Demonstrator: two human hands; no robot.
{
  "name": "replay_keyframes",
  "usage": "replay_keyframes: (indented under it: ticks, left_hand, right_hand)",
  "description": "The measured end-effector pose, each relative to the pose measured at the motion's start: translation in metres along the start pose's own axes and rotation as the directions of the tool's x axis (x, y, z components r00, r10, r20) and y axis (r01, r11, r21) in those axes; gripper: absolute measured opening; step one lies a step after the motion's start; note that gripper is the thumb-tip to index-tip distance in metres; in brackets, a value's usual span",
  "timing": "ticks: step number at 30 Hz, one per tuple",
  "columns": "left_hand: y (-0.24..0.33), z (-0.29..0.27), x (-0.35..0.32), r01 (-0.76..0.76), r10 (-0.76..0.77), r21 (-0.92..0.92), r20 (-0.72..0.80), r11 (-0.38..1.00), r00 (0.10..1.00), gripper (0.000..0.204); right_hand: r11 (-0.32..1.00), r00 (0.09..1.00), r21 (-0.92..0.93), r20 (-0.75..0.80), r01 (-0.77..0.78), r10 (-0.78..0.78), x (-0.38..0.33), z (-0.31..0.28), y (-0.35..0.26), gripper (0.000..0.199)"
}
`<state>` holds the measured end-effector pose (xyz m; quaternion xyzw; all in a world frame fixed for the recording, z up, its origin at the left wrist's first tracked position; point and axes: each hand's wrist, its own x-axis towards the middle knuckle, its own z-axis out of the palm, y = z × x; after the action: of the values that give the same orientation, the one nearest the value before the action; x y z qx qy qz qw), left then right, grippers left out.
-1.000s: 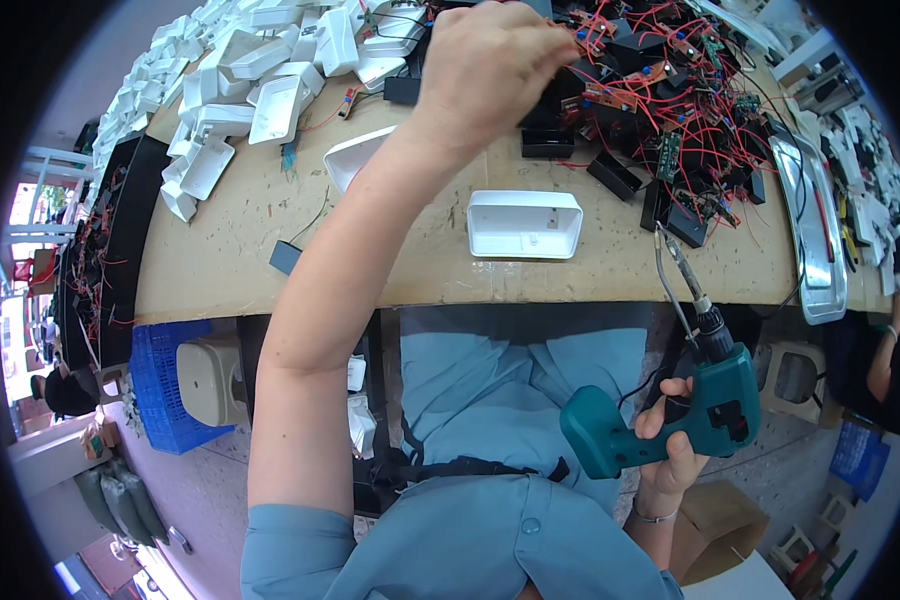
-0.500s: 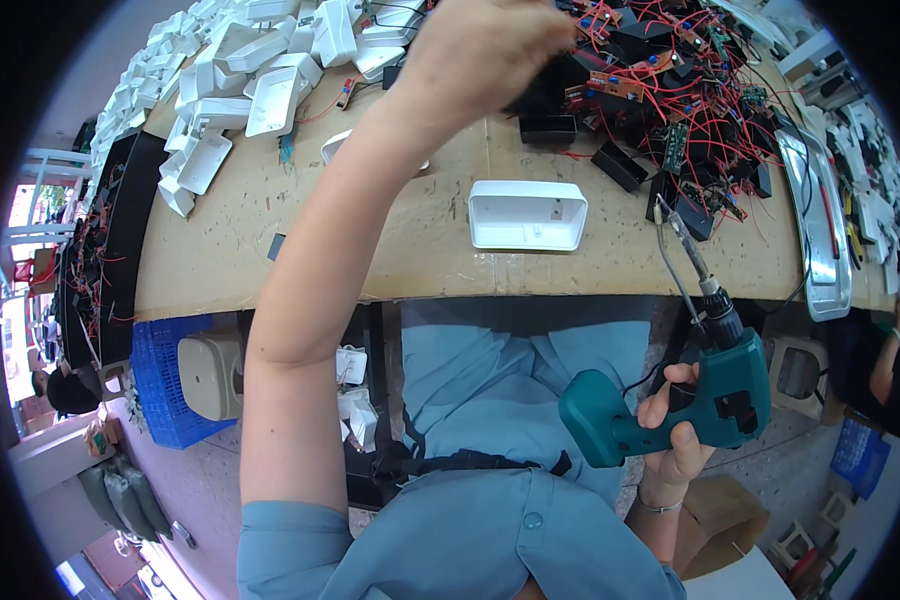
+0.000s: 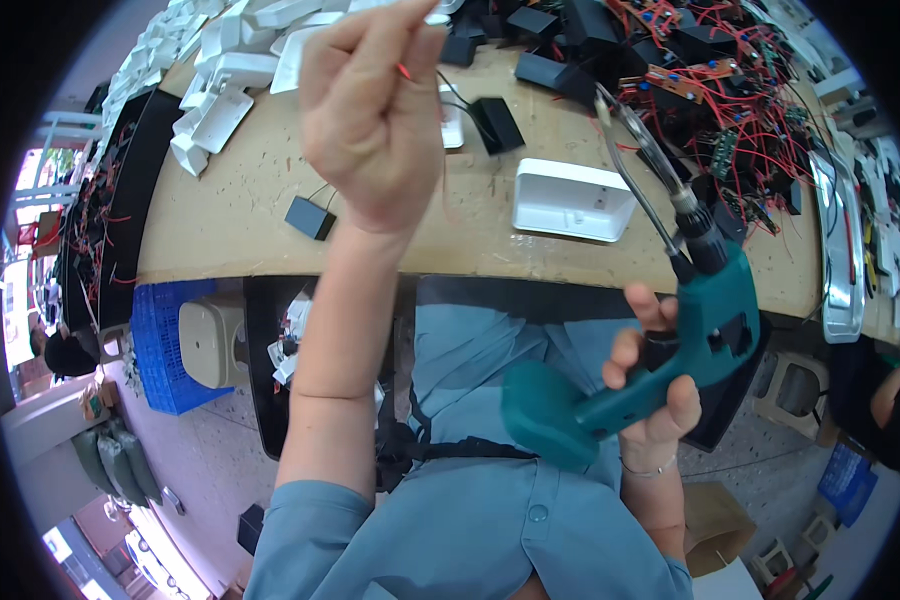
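Observation:
My left hand (image 3: 370,125) is raised over the table with its fingers pinched together. Thin wires run from its fingertips, a bit of red showing there, to a small black box (image 3: 498,125) just to its right. Whether that box hangs or rests on the table I cannot tell. In my right hand (image 3: 660,390) is a green pistol-shaped soldering gun (image 3: 725,300), its metal tip and feed tube pointing up toward the far side. An open white plastic case (image 3: 573,200) lies on the table left of the tip. Another small black box (image 3: 311,217) with a wire sits near the front edge.
White cases (image 3: 245,70) are piled at the far left. Across the far right spreads a heap of black boxes, circuit boards and red wires (image 3: 690,85). A metal tray (image 3: 838,250) stands at the table's right end. Below left are a blue crate (image 3: 175,350) and a stool (image 3: 208,340).
My left hand has come back from the heap, leftward and nearer, with the wired black box now beside it. The soldering gun has shifted up and left, its tip now over the table beside the case.

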<state>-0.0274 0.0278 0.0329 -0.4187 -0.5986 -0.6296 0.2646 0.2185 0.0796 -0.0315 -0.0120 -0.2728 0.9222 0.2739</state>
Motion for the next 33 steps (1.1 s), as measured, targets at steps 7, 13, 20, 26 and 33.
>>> replay_keyframes:
  ticks: [7,13,20,26,33]
  left_hand:
    - [-0.006,-0.01,-0.04,0.072,-0.113,-0.179,-0.226,0.981,0.968,0.022]
    - [-0.004,-0.017,-0.058,0.13,-0.184,-0.216,-0.254,0.968,0.949,0.025]
    - [-0.004,-0.021,-0.071,0.047,-0.094,-0.196,-0.237,0.979,0.967,0.025]
    - [0.01,-0.036,-0.055,-0.208,0.23,-0.098,0.361,0.973,0.904,0.014]
    - [-0.004,-0.034,-0.044,-0.304,0.322,-0.113,0.44,0.946,0.838,0.021]
  right_hand:
    - [0.989,0.993,0.087,0.03,-0.119,0.116,0.04,0.01,0.054,0.064]
    - [0.915,0.921,0.241,0.303,-0.322,0.245,0.047,0.009,0.069,0.064]
    - [0.835,0.878,0.439,0.468,-0.332,0.103,0.055,0.013,0.071,0.066]
    - [0.897,0.883,0.381,0.468,-0.224,0.022,0.063,0.006,0.049,0.073]
    - [0.949,0.894,0.308,0.442,-0.074,-0.074,0.066,-0.006,0.026,0.071]
